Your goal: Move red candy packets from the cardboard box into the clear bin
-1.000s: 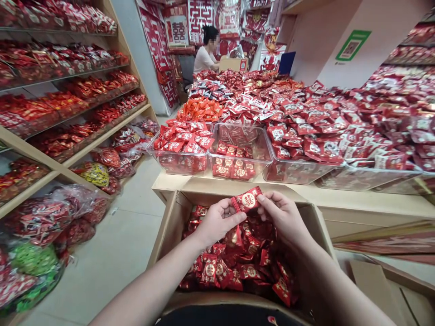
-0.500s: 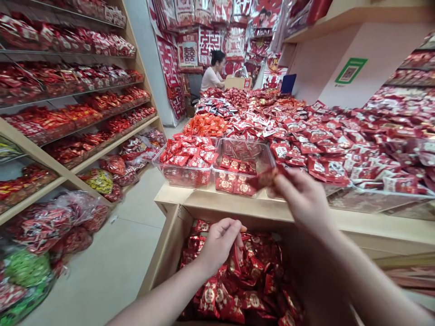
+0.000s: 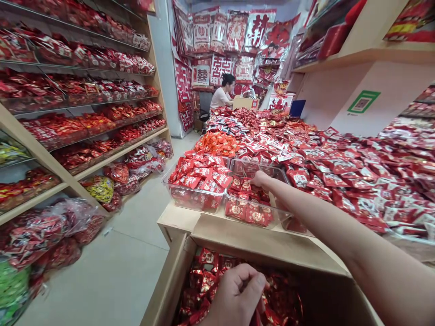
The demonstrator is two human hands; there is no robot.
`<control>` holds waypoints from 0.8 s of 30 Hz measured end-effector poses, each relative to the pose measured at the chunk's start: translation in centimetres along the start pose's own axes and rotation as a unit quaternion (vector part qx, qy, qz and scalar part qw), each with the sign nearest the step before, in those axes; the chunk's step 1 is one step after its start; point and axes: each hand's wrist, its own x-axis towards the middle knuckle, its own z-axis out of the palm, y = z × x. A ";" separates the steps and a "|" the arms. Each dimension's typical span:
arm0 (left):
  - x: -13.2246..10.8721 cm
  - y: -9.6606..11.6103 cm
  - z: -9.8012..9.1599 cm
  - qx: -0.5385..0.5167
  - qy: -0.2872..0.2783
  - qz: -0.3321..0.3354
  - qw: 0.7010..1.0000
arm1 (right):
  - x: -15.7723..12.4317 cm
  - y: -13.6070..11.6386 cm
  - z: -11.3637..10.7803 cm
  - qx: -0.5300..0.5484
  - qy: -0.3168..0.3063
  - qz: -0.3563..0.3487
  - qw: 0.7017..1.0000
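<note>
My right hand (image 3: 260,179) reaches far forward into a clear plastic bin (image 3: 286,209) half filled with small red packets (image 3: 248,213). Its fingers curl down among them, and what they hold is hidden. My left hand (image 3: 238,294) is low in an open cardboard box (image 3: 171,283) full of the same red packets (image 3: 207,267). Its fingers are closed in a pinch over the pile, with a red packet showing under them.
A second clear bin (image 3: 195,199), heaped with red packets, stands left of the first on a wooden counter (image 3: 176,219). The long table behind is piled with red packets (image 3: 340,167). Shelves of red bags (image 3: 84,127) line the left aisle. A person (image 3: 222,95) sits at the far end.
My right hand carried a red packet from above the box up and forward into the clear bin. My left hand dropped back into the box. The view tilted upward.
</note>
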 end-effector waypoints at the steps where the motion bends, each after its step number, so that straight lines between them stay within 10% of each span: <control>1: 0.0 0.0 0.0 0.005 -0.004 0.001 1.000 | 0.3 0.2 0.3 -0.004 -0.003 0.013 1.000; 11: -0.3 0.8 -0.3 0.086 -0.033 0.023 0.995 | 1.2 1.6 1.1 -0.020 0.015 0.018 1.000; 24: -0.2 0.0 0.0 0.130 -0.036 0.034 0.990 | 1.1 1.1 1.7 -0.152 0.064 -0.183 0.969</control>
